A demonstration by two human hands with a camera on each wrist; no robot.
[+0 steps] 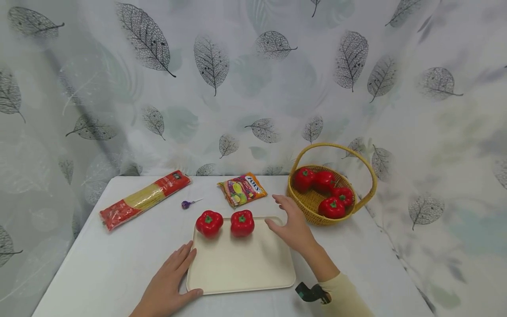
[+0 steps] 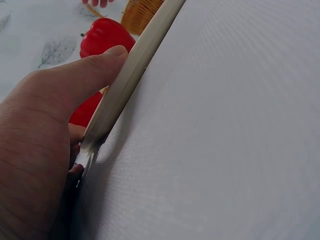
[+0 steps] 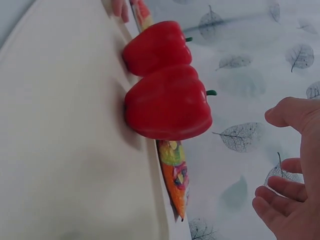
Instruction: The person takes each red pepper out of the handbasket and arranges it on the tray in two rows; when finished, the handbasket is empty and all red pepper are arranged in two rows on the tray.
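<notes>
On the cream tray [image 1: 241,268] two red bell peppers stand side by side near its far edge, a left one [image 1: 209,223] and a right one [image 1: 242,223]. My left hand [image 1: 168,279] rests against the tray's left side, fingers along the edge and thumb at the near left corner; the thumb [image 2: 107,62] touches the rim in the left wrist view. Above the tray's far right corner hovers my right hand [image 1: 293,226], thumb and fingers spread with nothing between them. Just beyond it is a yellow wicker basket [image 1: 305,209] with several red bell peppers [image 1: 332,208] inside.
A bag of Fox's fruit candy [image 1: 242,189] lies behind the tray. To its left are a purple lollipop [image 1: 185,204] and a long red pack of noodles [image 1: 144,199]. A leaf-print curtain [image 1: 253,88] hangs behind the white table [image 1: 115,259].
</notes>
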